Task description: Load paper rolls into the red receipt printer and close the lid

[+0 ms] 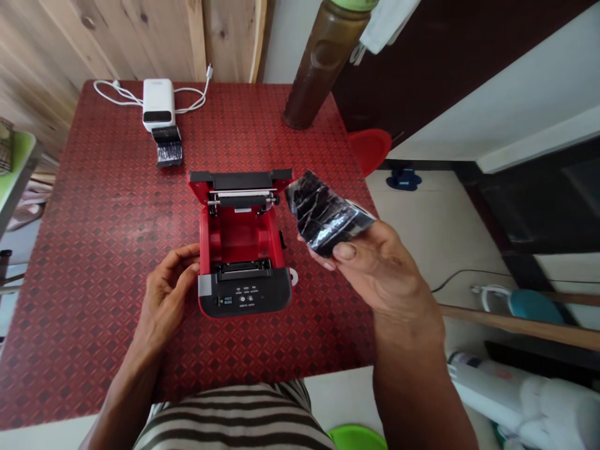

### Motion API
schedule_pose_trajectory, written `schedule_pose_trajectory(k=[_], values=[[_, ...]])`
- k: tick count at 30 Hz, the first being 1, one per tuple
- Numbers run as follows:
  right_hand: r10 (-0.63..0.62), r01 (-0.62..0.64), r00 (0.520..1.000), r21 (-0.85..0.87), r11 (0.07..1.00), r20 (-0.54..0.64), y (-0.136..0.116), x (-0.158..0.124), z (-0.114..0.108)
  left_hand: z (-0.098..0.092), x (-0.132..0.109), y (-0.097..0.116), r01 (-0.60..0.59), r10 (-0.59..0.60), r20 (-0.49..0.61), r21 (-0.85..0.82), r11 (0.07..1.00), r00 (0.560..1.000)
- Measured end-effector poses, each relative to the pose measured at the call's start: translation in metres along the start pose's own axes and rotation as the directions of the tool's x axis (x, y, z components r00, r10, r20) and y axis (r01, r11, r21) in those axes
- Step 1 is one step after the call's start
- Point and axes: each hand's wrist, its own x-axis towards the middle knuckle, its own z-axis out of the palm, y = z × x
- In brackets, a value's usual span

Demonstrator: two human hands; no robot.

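A red and black label printer [239,240] stands on the table with its lid [241,181] raised. Its red inner bay shows no roll. My left hand [171,284] is at the printer's left side, fingers and thumb curled against the casing; part of the fingertips is hidden. To the right of the printer, above the table, my right hand [382,269] pinches a creased, shiny black film piece [325,215], thumb on top. The far fingers are partly hidden behind it. A small white disc [294,277] shows beside the printer's right edge.
At the table's [107,219] back left lies a white power bank [158,103] with white cables, a black film strip [167,147] beside it. A tall brown bottle [323,65] stands at the back right. Past the right edge are a red stool [370,150] and a slipper [404,180].
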Motion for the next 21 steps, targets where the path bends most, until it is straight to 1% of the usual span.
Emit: schedule_pose_trajectory(k=[4, 8, 11, 13, 15, 18, 21], values=[[0.061, -0.063, 0.990, 0.016, 0.998, 0.128, -0.005, -0.009, 0.009, 0.001, 0.000, 0.003, -0.011, 0.011, 0.017, -0.003, 1.000, 1.000], [0.106, -0.118, 0.960, 0.032, 0.993, 0.259, -0.005, -0.017, 0.011, 0.002, 0.001, 0.004, -0.007, 0.008, 0.029, -0.014, 1.000, 1.000], [0.111, -0.137, 0.943, 0.062, 0.989, 0.313, -0.009, -0.022, 0.016, 0.002, 0.001, 0.004, -0.013, 0.014, 0.030, -0.021, 1.000, 0.999], [0.107, -0.137, 0.943, 0.077, 0.988, 0.314, -0.016, -0.024, 0.023, 0.002, 0.001, 0.005, -0.024, 0.024, 0.038, -0.004, 1.000, 0.999], [0.084, -0.106, 0.954, 0.062, 0.992, 0.289, -0.025, -0.024, 0.033, 0.002, 0.001, 0.006, -0.047, 0.047, 0.035, 0.018, 0.999, 0.998], [0.099, -0.079, 0.957, -0.081, 0.994, 0.272, -0.036, -0.022, 0.045, 0.001, 0.002, 0.006, -0.069, 0.068, 0.028, 0.044, 0.997, 0.997], [0.147, -0.088, 0.964, -0.254, 0.963, 0.223, -0.037, -0.021, 0.054, 0.000, 0.001, 0.006, -0.054, 0.053, 0.035, 0.047, 0.997, 0.998]])
